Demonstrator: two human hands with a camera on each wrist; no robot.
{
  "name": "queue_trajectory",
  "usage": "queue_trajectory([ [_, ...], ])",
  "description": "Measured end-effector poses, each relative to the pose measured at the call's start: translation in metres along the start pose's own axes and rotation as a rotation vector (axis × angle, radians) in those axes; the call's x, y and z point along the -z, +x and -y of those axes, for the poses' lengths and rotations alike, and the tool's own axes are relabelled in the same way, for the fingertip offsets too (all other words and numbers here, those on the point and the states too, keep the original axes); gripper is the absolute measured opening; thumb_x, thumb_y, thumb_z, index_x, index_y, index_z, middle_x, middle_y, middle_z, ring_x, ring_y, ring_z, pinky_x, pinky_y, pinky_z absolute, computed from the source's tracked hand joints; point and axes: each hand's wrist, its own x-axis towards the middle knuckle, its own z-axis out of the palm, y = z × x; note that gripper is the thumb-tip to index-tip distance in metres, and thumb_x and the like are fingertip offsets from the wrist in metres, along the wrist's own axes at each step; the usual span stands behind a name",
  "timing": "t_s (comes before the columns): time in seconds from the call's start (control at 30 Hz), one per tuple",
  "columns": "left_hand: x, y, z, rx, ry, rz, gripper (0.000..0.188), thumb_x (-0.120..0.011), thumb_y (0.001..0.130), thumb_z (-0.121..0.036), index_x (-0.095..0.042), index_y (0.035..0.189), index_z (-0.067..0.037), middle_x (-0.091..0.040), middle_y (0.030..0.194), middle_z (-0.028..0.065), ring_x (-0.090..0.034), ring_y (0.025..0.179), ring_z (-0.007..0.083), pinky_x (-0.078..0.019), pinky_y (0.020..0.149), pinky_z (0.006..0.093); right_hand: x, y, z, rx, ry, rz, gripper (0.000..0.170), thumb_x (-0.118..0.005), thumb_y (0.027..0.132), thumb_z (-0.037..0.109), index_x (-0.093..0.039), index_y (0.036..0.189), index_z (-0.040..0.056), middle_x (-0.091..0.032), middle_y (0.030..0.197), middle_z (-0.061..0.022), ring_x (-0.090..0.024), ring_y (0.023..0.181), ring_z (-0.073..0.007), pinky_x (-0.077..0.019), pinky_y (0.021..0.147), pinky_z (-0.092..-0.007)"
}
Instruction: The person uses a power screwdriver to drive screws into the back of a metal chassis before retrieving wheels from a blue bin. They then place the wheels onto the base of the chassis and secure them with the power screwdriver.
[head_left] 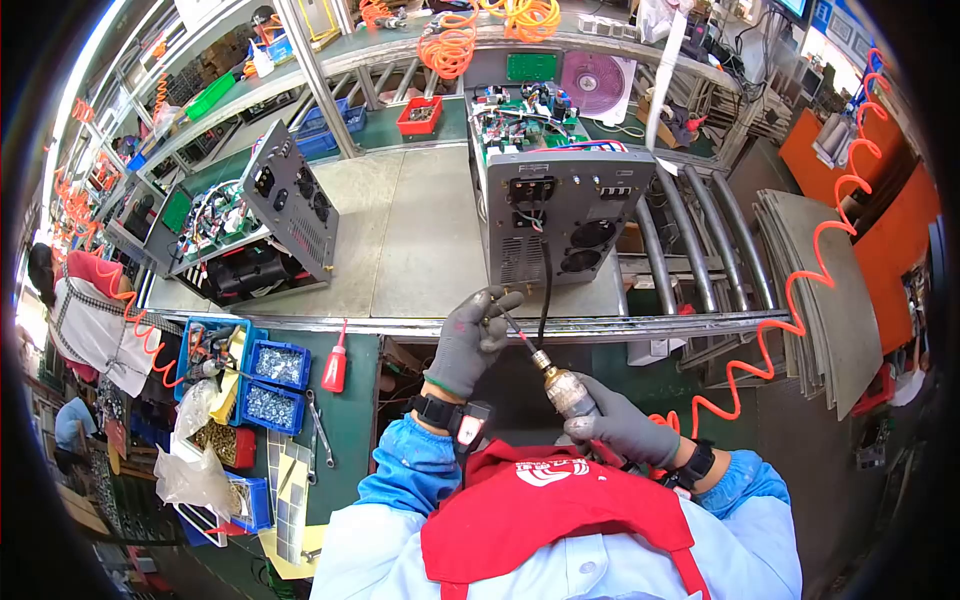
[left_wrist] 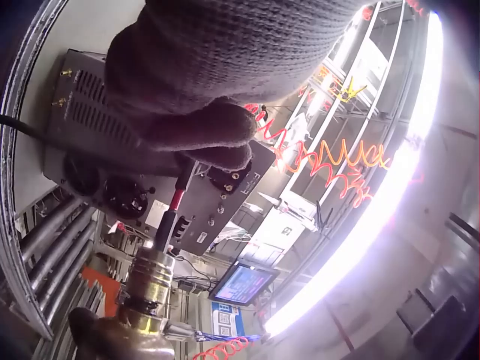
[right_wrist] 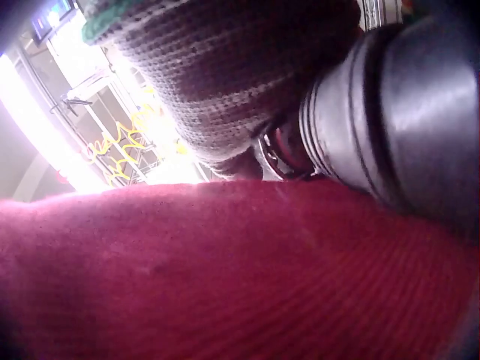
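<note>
Both hands wear grey knit gloves. My right hand [head_left: 630, 425] grips a power screwdriver [head_left: 570, 392] with a worn metal body and brass-coloured collar, held in front of the red apron. Its long bit [head_left: 522, 336] slants up and left. At the far end of the bit, my left hand [head_left: 468, 340] pinches with thumb and fingers; the very tip is hidden by them. The left wrist view shows a red band on the bit [left_wrist: 176, 201] below the gloved fingertips. Just beyond the hands stands a grey metal cabinet [head_left: 515, 235] with fans and a black cable [head_left: 546, 300].
A second opened cabinet [head_left: 300, 205] stands left on the metal-topped bench [head_left: 410, 230]. Blue bins of screws [head_left: 272, 408], a red bottle [head_left: 335, 368] and wrenches [head_left: 319, 430] lie at left. Rollers [head_left: 700, 240] and a coiled orange hose [head_left: 800, 290] are at right.
</note>
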Motion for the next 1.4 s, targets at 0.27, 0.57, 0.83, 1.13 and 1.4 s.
queue_trajectory([
  [0.27,-0.006,-0.002,0.006,-0.056,0.132,0.001,0.03,-0.052,0.104,-0.026,-0.053,0.122,-0.001,-0.066,0.118,0.0183,-0.041,0.056,0.0041,-0.0346,0.045,0.0183,0.003,0.006,-0.005,0.015,-0.001,-0.006,0.08,-0.072,0.086,0.02,-0.03,0.154,0.0096,-0.057,0.097,-0.0052,-0.059,0.069,-0.0105,-0.0508,0.062,-0.0272],
  [0.57,-0.005,0.007,0.013,-0.203,0.284,0.148,0.033,-0.052,0.105,-0.032,-0.052,0.119,-0.002,-0.068,0.113,0.0181,-0.04,0.05,0.0041,-0.0348,0.045,0.0188,0.024,0.005,-0.022,-0.177,0.873,0.351,0.05,-0.065,0.095,0.035,-0.045,0.133,0.0095,-0.055,0.086,-0.0062,-0.053,0.065,-0.0148,-0.0487,0.059,-0.0295],
  [0.83,-0.048,0.029,0.004,-0.278,0.54,-0.017,0.038,-0.052,0.104,-0.042,-0.058,0.112,-0.005,-0.062,0.084,0.004,-0.043,0.051,0.0034,-0.0328,0.043,0.02,0.032,-0.001,0.005,0.004,0.526,0.092,0.048,-0.063,0.095,0.034,-0.044,0.133,0.0111,-0.063,0.085,-0.0087,-0.065,0.067,-0.0181,-0.0552,0.059,-0.0317],
  [1.13,-0.082,0.097,-0.001,-0.342,0.51,-0.21,0.029,-0.07,0.094,-0.029,-0.06,0.077,-0.007,-0.044,0.058,-0.0034,-0.041,0.042,0.0075,-0.0306,0.039,0.0264,0.042,0.007,0.044,0.12,0.333,-0.143,0.06,-0.062,0.093,0.025,-0.036,0.145,0.0125,-0.062,0.084,-0.0082,-0.065,0.066,-0.0171,-0.0557,0.055,-0.0308],
  [1.4,-0.08,0.1,0.005,-0.475,0.486,-0.226,0.028,-0.07,0.092,-0.021,-0.059,0.07,-0.007,-0.044,0.054,-0.0033,-0.038,0.04,0.0071,-0.0294,0.037,0.0265,0.039,0.021,0.055,0.111,0.265,-0.104,0.054,-0.063,0.093,0.024,-0.04,0.139,0.0098,-0.062,0.083,-0.0074,-0.064,0.066,-0.0165,-0.0559,0.056,-0.0312],
])
